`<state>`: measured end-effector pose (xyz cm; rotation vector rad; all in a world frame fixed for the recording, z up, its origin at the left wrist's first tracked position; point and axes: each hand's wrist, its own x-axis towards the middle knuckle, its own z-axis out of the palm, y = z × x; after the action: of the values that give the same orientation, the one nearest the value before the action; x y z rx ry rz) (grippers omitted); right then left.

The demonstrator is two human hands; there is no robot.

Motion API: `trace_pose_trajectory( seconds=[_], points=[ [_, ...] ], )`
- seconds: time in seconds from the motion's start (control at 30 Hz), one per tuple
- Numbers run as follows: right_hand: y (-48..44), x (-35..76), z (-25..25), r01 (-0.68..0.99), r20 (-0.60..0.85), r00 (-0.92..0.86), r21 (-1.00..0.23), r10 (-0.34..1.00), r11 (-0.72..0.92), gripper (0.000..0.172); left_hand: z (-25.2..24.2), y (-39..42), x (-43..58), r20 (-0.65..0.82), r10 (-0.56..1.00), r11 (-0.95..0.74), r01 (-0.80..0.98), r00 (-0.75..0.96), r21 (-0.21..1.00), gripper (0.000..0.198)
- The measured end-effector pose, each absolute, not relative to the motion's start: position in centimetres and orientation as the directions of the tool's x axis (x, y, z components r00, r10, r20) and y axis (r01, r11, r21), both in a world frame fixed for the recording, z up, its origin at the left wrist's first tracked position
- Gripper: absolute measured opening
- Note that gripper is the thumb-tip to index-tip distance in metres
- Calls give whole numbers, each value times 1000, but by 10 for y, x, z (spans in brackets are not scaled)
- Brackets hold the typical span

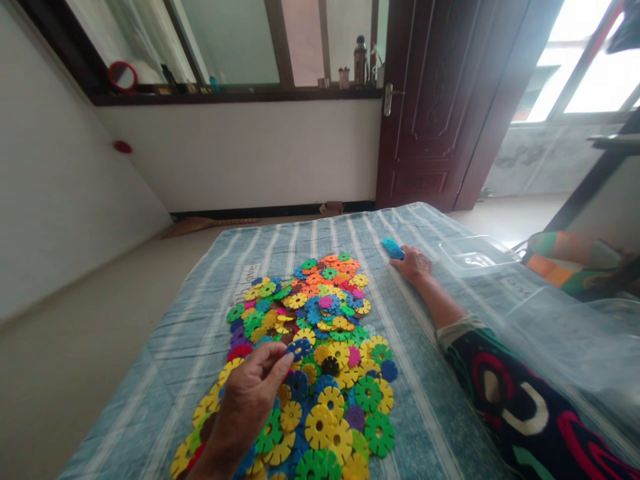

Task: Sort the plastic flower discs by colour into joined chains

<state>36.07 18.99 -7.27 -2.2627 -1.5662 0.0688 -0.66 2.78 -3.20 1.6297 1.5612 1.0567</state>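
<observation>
A big heap of flat plastic snowflake discs (pixel 320 347) in yellow, green, blue, orange and pink lies on a blue striped cloth (pixel 430 400). My left hand (pixel 247 400) hovers over the near part of the heap, its fingers pinched on a small blue disc (pixel 299 348). My right hand (pixel 414 264) rests far out on the cloth to the right of the heap, fingers curled round a stack of blue discs (pixel 393 249). My right sleeve (pixel 520 407) is dark with a bright pattern.
A clear plastic box (pixel 473 253) stands right of my right hand, with a larger clear lid or bin (pixel 565 333) nearer me. A dark wooden door (pixel 440 100) and a window sill with bottles stand beyond. Folded colourful fabric (pixel 570 263) lies at right.
</observation>
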Motion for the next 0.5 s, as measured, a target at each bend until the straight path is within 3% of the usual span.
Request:
trace_pose_trajectory(
  seconds=[0.33,0.5],
  points=[
    [188,359,-74,901,214,373,-318,903,-297,40,-36,27,-9,128,992,-109,496,-5,861,28],
    [182,361,-74,876,242,403,-382,882,-295,45,-33,26,-6,141,990,-126,465,2,876,27]
  ],
)
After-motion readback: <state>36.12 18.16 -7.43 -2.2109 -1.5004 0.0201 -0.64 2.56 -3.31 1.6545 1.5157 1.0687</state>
